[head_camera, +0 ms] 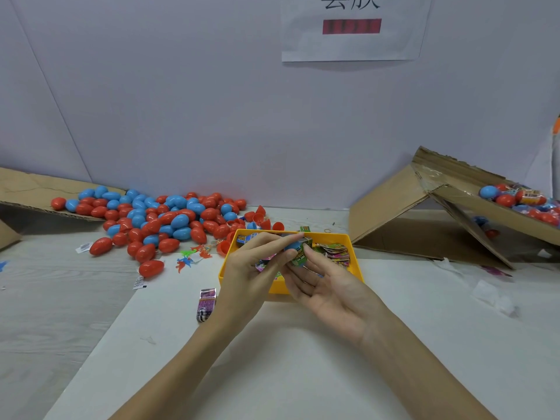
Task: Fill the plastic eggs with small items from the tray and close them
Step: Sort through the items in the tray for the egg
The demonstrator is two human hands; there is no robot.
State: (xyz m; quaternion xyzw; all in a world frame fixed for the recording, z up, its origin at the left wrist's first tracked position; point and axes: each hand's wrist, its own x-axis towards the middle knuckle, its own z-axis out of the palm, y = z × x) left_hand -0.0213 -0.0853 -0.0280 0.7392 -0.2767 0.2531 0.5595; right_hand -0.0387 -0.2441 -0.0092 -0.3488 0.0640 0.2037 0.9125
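I work at a packing station: heaped red and blue plastic eggs (157,219), torn brown cardboard boxes (424,219), a printed paper sign (354,28) on the plain wall.

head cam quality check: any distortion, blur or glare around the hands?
Head view: wide-angle bending shows at the edges, where the cardboard flaps splay outward. Lighting is soft and even, with only faint shadows under the egg pile. No strong glare. The left hand and right hand look slightly soft, so the print on the small packet by the blue egg half is unreadable.
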